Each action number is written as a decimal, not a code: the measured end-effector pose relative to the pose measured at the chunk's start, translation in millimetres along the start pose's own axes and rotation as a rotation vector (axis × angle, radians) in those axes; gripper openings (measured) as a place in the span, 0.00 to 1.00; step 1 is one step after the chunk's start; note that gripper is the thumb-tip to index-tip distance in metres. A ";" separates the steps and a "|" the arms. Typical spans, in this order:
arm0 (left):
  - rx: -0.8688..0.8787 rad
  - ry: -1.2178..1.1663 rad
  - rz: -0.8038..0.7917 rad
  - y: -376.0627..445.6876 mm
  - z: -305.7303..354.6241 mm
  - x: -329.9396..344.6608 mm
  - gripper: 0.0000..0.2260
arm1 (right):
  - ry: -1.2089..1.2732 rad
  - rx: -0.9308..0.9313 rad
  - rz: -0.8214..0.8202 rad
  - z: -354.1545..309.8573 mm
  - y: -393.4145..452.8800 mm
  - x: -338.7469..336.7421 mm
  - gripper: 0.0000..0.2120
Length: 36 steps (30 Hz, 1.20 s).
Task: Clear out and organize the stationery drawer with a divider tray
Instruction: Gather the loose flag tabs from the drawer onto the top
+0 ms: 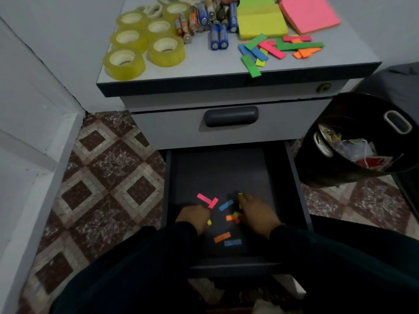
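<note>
Flanking cabinet (226, 132): bin (353, 141), tape rolls (145, 39).

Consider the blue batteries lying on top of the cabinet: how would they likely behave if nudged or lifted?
The blue batteries are smooth cylinders lying on their sides on the flat cabinet top, so a nudge would probably roll them. They look rigid, likely dense for their size. Their glossy casings may slip from a loose pinch.

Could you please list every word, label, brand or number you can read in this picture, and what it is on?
None can be read.
Batteries: printing on the blue and orange wrappers is too blurred.
Tape rolls: nothing legible on the cores.
Sticky notes and small colored flags: no writing visible.
</note>
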State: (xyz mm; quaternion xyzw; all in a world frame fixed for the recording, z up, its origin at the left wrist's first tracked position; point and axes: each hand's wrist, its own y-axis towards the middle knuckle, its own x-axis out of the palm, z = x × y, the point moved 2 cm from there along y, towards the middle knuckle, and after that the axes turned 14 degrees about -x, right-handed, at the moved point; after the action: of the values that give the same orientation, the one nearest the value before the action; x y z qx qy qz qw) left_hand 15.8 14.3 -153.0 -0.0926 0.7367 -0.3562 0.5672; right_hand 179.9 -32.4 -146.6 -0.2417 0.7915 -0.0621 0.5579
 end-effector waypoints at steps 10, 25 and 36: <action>-0.004 -0.115 0.149 8.0 -9.4 -0.8 0.22 | -0.047 0.282 -0.390 33.5 -21.5 -9.6 0.18; -0.207 -0.238 0.056 8.1 -14.1 3.9 0.13 | 0.212 0.238 0.168 29.4 6.3 -6.8 0.27; 0.106 -0.230 0.075 8.6 -7.7 4.3 0.33 | -0.003 -0.076 -0.035 1.9 8.5 8.2 0.46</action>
State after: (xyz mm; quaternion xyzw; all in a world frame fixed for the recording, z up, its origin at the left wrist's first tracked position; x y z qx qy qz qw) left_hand 9.7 21.5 -160.9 -0.0754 0.6498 -0.3601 0.6651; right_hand 176.8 -28.4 -157.4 -0.2767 0.7881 -0.0411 0.5483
